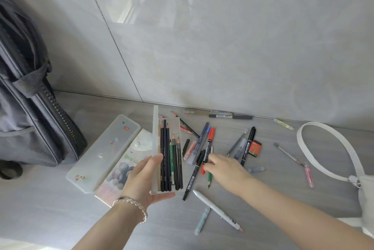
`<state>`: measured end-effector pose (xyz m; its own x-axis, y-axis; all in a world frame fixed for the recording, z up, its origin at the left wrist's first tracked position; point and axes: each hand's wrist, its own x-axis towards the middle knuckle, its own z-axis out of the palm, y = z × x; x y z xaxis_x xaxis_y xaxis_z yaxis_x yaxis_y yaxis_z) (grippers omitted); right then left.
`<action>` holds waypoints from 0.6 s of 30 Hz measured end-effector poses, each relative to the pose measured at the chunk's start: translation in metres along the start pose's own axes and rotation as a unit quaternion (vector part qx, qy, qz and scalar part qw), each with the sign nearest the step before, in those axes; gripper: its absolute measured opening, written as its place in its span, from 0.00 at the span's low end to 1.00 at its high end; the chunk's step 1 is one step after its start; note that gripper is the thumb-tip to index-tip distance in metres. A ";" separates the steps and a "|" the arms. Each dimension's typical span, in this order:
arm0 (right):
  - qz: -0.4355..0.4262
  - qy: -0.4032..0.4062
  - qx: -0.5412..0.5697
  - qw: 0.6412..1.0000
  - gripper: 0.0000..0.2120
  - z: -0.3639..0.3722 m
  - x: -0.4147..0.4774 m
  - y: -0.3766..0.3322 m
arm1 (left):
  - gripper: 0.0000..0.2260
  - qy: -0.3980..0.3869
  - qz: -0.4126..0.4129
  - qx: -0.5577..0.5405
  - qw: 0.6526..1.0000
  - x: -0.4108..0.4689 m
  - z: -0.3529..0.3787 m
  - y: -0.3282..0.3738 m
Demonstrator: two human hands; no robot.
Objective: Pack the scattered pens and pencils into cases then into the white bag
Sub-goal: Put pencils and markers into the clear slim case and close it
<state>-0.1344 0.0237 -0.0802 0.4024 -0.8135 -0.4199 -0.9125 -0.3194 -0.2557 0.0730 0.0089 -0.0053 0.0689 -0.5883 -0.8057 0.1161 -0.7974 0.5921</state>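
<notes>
My left hand [145,179] gripped the open case [168,154] of pencils [170,160]. My right hand [224,166] curled over the loose pens [208,148]; I couldn't tell its grip. The white bag [364,195] was cut off at right.

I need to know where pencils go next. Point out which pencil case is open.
The translucent case held by the left hand, already holding upright pencils. The frosted sticker-decorated case and the bear-printed pouch beside it lie closed on the surface.

The white bag [366,195] and dark backpack [30,120] run past the edges.
</notes>
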 end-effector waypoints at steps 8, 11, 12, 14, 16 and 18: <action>-0.018 -0.057 -0.103 0.993 0.15 -0.014 0.002 -0.001 | 0.10 0.001 0.005 0.015 1.000 0.003 -0.009 -0.011; -0.022 0.005 -0.055 0.998 0.12 -0.010 0.002 0.006 | 0.10 -0.006 0.000 0.019 1.000 0.004 -0.010 -0.013; -0.010 0.054 -0.009 0.998 0.09 -0.010 0.001 0.007 | 0.12 -0.008 0.001 0.020 1.000 0.003 -0.010 -0.014; 0.045 0.151 0.147 0.976 0.04 -0.015 0.000 0.002 | 0.15 -0.008 0.001 0.023 1.000 0.003 -0.010 -0.016; 0.103 0.205 0.382 0.895 0.08 -0.031 -0.002 -0.014 | 0.14 -0.017 -0.001 0.025 1.000 0.003 -0.008 -0.019; 0.109 0.216 0.561 0.792 0.07 -0.048 -0.002 -0.032 | 0.14 -0.033 -0.004 0.029 0.999 0.001 -0.005 -0.021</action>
<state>-0.1098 0.0120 -0.0300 -0.0385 -0.9575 -0.2859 -0.2186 0.2873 -0.9326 0.0758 0.0256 -0.0182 0.0023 -0.5879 -0.8090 0.0593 -0.8075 0.5869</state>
